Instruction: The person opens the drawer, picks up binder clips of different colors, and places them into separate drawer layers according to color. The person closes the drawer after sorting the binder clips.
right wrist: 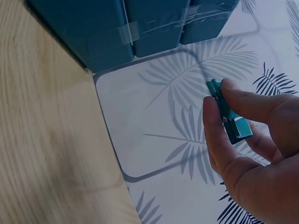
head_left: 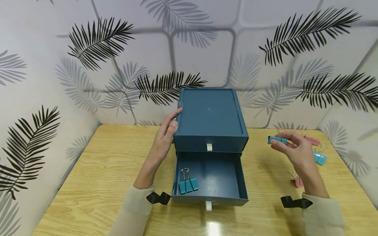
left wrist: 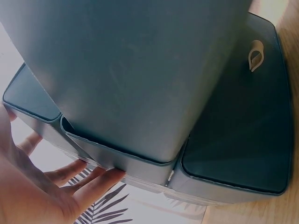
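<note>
A dark blue drawer unit (head_left: 211, 111) stands on the table with one drawer (head_left: 220, 173) pulled out beneath the top one. Inside that drawer, at its left, lies a blue binder clip (head_left: 189, 186) with wire handles. My left hand (head_left: 163, 137) rests against the unit's left side, thumb and fingers extended; the left wrist view shows fingertips (left wrist: 110, 179) touching the side. To the right of the unit, my right hand (head_left: 299, 154) pinches another blue binder clip (head_left: 279, 140) between thumb and fingers, above the table. The right wrist view shows this clip (right wrist: 240, 129) apart from the unit.
On the table's right side lie a pink binder clip (head_left: 312, 140), a blue binder clip (head_left: 320, 158) and a nearer pink binder clip (head_left: 298, 182), partly behind the right forearm. A leaf-patterned wall (head_left: 200, 59) stands behind the wooden table (head_left: 112, 170). White pull tabs (head_left: 208, 206) stick out from the drawers.
</note>
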The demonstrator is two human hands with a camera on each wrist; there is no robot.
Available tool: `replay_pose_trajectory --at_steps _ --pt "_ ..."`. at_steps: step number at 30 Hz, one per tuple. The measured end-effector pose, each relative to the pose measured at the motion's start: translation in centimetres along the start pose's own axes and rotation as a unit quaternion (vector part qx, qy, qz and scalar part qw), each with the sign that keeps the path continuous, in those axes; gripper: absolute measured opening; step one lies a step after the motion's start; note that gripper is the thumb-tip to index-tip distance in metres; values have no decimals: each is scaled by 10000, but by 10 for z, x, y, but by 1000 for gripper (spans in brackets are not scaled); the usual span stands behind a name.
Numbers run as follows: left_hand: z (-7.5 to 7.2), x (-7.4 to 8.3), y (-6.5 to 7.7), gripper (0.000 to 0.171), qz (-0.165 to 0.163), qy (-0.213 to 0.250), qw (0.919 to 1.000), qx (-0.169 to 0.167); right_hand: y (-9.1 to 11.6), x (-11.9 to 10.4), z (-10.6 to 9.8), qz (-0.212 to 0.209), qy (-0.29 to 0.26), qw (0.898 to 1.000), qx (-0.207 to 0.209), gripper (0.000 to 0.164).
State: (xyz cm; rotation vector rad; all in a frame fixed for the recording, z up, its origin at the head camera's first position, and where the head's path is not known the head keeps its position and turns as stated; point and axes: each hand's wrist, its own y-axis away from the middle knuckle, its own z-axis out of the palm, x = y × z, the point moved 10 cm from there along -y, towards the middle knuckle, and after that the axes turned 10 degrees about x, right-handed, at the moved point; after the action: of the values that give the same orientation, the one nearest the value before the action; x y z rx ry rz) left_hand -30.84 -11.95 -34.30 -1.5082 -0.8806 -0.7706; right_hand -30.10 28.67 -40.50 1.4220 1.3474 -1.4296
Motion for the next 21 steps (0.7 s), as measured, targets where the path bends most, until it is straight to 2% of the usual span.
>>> replay_pose_trajectory --at_steps 3,7,14,21 --pt "0 0 0 49 1 -5 10000 -16 3 -7 6 -9 -574 9981 -233 24" --pt "0 1 -1 49 45 20 10000 -28 7 -14 8 -17 -634 9973 -361 24" --pt "1 2 -1 49 64 43 10000 -42 13 -25 7 112 -631 9976 -252 29" --pt "0 1 0 49 7 32 10000 -26 18 -44 7 -194 -904 9956 -129 31"
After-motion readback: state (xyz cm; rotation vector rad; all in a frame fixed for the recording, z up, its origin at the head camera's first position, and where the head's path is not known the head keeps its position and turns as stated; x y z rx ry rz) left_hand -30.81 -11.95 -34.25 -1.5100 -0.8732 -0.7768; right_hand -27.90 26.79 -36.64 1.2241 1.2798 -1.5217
